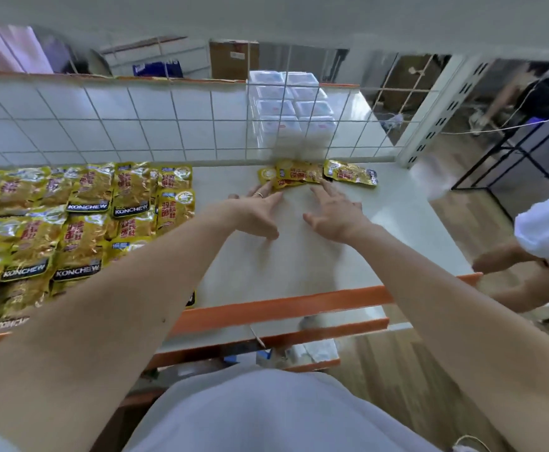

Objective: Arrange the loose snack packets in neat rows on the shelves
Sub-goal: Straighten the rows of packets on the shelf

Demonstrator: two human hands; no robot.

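We stretch our left hand (pixel 257 210) and right hand (pixel 335 213), each grip wide and holding nothing, to the loose glossy yellow foil snack packets (pixel 299 176) at the back of the white orange-edged shelf (pixel 299 272), where a hasty shove could push them through the white wire grid (pixel 201 125).

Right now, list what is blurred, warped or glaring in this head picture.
Head view: wide-lens distortion slants the orange edge of the shelf; the loose packets, the left hand and the right hand look slightly soft; glare speckles the foil of the arranged packets; light is even, and shadows under the hands are faint.
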